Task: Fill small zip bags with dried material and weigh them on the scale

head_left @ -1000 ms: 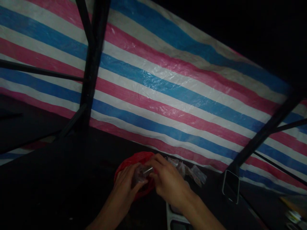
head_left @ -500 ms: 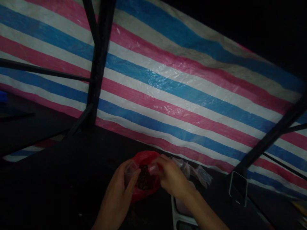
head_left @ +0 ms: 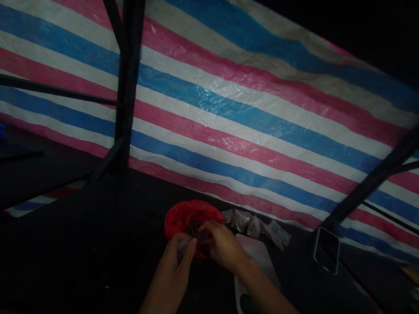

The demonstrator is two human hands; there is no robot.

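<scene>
A red plastic bag point(head_left: 178, 216) lies open on the dark surface, with small dark pieces point(head_left: 192, 226) inside it. At its near edge, my left hand point(head_left: 172, 266) is closed around a small clear plastic bag point(head_left: 183, 248). My right hand point(head_left: 225, 246) reaches over the red bag from the right, fingers curled together close to the clear bag. What those fingers hold is too dark to make out. Several small filled clear bags point(head_left: 241, 220) lie in a row just beyond my right hand.
A pale, flat device like a weighing scale point(head_left: 257, 248) lies partly under my right forearm. Farther right a phone point(head_left: 327, 250) stands tilted by a dark metal post point(head_left: 356, 200). Striped plastic sheeting point(head_left: 229, 126) hangs behind, and another post point(head_left: 126, 100) rises at left.
My right hand has moved from the red bag's far right side down toward my left hand and the clear bag. More of the red bag and the pale device shows. The view has shifted slightly.
</scene>
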